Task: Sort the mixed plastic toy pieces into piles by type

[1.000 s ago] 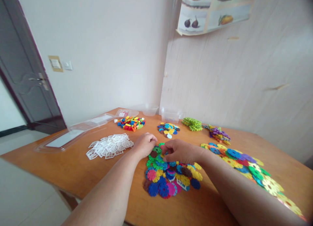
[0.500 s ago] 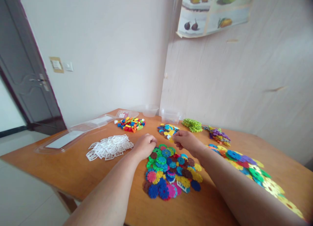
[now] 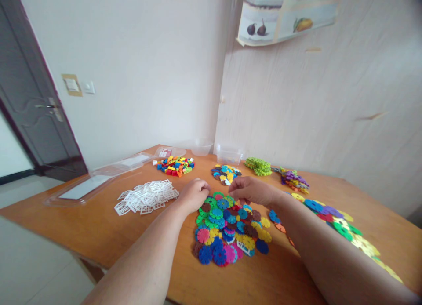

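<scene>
The pile of notched discs is lying on the table in front of the person, its pieces overlapping loosely. Of the hands, the left hand is resting beside the pile's far left edge, fingers curled in; any piece inside it is being hidden. The right hand is hovering at the far right edge, fingers loosely bent; no held piece is showing, and I cannot tell how far the fingertips are parting. In my judgement, the stacking is risking a slide if one disc is being tugged from beneath others. A white frame piece is lying among the discs and could be overlooked; similar ones are forming the white pile to the left. The right forearm is crossing in front of the larger discs, so a low sweep could be scattering them; contact is not being shown. Farther back, a lid is bearing a red-and-white label, its print too small for reading. No brand is showing legibly anywhere.
</scene>
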`<state>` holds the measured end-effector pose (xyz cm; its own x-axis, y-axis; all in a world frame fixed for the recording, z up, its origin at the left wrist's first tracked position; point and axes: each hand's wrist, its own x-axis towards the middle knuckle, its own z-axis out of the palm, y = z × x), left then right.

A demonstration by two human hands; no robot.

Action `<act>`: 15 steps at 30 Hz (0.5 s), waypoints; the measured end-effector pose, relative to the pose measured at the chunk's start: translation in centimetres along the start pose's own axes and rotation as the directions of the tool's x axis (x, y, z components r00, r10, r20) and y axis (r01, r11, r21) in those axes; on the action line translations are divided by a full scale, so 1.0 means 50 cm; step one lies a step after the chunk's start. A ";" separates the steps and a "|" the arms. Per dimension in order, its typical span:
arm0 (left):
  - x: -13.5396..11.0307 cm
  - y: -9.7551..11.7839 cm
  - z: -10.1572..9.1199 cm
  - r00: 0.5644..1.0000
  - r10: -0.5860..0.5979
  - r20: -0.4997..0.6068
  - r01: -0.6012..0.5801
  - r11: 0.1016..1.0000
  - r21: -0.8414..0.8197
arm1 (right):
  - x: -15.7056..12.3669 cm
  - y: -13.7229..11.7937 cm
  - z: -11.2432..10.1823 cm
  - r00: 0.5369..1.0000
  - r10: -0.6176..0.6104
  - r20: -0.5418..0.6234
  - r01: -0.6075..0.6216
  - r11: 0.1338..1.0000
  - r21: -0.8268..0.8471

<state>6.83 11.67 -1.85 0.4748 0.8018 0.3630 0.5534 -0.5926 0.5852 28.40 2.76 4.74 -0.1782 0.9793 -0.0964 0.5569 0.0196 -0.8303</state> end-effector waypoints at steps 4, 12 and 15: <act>-0.002 0.005 -0.003 1.000 0.002 0.000 -0.002 1.000 -0.010 | -0.020 -0.020 0.006 0.978 0.068 0.200 -0.025 0.978 -0.208; -0.004 0.008 -0.003 1.000 -0.004 -0.020 0.003 1.000 -0.008 | -0.018 -0.010 0.035 0.971 0.114 0.208 -0.052 0.957 -0.286; -0.004 0.009 -0.003 1.000 -0.005 -0.019 0.005 1.000 -0.004 | -0.021 -0.018 0.030 0.958 0.159 0.241 -0.111 0.973 -0.201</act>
<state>6.86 11.26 -1.55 0.4588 0.8061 0.3737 0.5530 -0.5883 0.5900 26.88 1.42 4.75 -0.2774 0.8922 -0.3563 0.7251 -0.0490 -0.6869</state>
